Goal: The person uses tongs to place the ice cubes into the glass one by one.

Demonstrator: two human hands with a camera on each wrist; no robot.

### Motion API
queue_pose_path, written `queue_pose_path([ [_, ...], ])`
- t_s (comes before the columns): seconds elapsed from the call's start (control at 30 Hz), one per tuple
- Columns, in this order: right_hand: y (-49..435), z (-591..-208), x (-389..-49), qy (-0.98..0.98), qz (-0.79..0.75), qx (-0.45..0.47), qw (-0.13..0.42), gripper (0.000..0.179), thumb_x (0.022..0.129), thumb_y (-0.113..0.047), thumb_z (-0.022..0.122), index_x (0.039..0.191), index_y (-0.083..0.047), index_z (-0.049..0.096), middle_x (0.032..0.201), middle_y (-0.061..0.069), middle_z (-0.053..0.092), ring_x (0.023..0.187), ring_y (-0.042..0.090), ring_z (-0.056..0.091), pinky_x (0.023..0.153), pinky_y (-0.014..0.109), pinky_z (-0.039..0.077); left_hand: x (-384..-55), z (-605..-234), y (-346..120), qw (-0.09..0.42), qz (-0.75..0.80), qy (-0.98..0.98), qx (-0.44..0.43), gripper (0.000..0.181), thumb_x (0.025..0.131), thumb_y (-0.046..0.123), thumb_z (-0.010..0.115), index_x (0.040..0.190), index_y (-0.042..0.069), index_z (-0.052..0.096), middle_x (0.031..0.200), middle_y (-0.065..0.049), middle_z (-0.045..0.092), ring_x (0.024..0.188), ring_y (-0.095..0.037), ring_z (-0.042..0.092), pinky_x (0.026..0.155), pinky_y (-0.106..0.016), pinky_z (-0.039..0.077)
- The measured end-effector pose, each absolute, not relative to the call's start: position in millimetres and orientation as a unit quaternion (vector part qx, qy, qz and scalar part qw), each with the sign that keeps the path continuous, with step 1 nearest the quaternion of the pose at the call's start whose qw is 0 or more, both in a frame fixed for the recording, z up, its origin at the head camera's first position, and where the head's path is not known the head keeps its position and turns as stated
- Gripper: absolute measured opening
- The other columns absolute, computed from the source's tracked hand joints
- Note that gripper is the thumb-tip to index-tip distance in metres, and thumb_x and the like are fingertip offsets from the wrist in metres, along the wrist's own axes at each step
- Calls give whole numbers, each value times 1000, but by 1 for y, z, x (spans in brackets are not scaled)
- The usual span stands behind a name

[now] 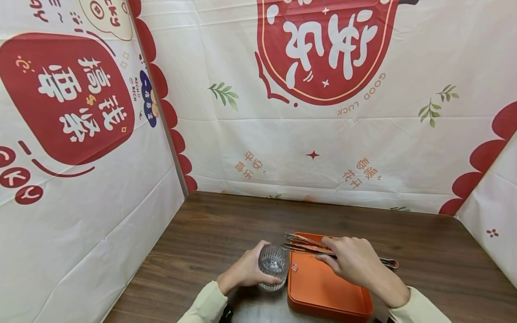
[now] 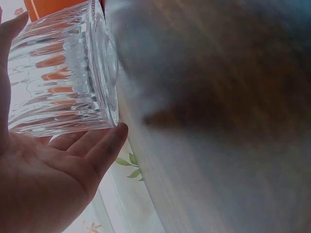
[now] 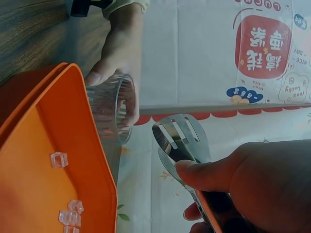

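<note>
A: ok where's the glass (image 1: 274,265), and how'd you hold it?

B: Lower middle of the head view, just left of the orange tray (image 1: 329,291) on the counter (image 1: 210,229). The left hand (image 1: 247,269) has its thumb on the near side and fingers curled round the far side. I'd guess it's hefty, stiff, slick and breakable (ribs should help the grip), so hold it low round the wall, off the rim. Can't tell if the base sits flat.

A: And the tongs (image 3: 187,150)?

B: Right hand (image 1: 355,260), thumb on 1 arm, fingers pressed against the other. The 2 slotted ends sit a bit apart, and I see nothing between them. Metal, so probably light and springy; squeeze mid-length. The clear cubes (image 3: 59,159) in the tray look hard and slippery, so pinch them across flat sides, gently.

A: Arm pose?

B: Left forearm comes up from the bottom middle, angled right. The right 1 reaches in from the lower right corner area, hand above the tray, tongs pointing left toward the glass's rim.
</note>
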State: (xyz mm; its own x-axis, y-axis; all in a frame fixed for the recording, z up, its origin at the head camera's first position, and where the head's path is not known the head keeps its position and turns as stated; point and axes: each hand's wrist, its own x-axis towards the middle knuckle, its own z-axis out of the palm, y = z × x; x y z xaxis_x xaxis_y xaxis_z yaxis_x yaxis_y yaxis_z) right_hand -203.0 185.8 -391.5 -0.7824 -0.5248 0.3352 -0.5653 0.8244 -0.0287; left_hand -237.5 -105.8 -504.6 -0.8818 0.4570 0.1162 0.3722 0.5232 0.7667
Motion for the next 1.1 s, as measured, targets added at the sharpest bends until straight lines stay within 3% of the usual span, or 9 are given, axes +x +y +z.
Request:
queue_pose_path([
  [0.17,190,-392,-204,-948,64,278,139,28,86,-45,73,100,-21,68,75,-11,67,52,6,54,43,24,34,-238,-504,-106,49,421,875,235,80,65,42,92,129,21,48,105,-1,69,92,-11,65,80,-25,52],
  [0.53,203,-398,-206,-963,60,250,79,47,86,-55,69,112,-16,68,95,-2,73,62,12,62,47,28,40,-238,-504,-106,51,415,878,231,81,65,42,92,129,21,47,105,-1,68,91,-10,64,80,-26,52],
  [0.73,212,-403,-211,-965,53,247,67,50,84,-55,70,112,-15,67,94,-1,72,65,16,64,49,32,44,-238,-504,-106,50,411,881,229,82,65,43,92,129,21,47,104,0,68,90,-9,63,79,-26,52],
  [0.93,215,-407,-216,-970,53,238,20,51,82,-58,70,111,-16,67,87,-5,69,61,13,59,48,32,42,-238,-504,-105,51,415,879,228,81,64,43,92,129,21,48,105,-1,68,90,-8,63,80,-26,52],
  [1.1,214,-410,-219,-971,51,231,-8,49,81,-56,72,110,-17,67,98,-3,72,71,18,65,53,35,48,-238,-503,-106,52,416,879,227,82,64,43,92,129,20,48,105,-1,68,91,-8,63,80,-26,52],
])
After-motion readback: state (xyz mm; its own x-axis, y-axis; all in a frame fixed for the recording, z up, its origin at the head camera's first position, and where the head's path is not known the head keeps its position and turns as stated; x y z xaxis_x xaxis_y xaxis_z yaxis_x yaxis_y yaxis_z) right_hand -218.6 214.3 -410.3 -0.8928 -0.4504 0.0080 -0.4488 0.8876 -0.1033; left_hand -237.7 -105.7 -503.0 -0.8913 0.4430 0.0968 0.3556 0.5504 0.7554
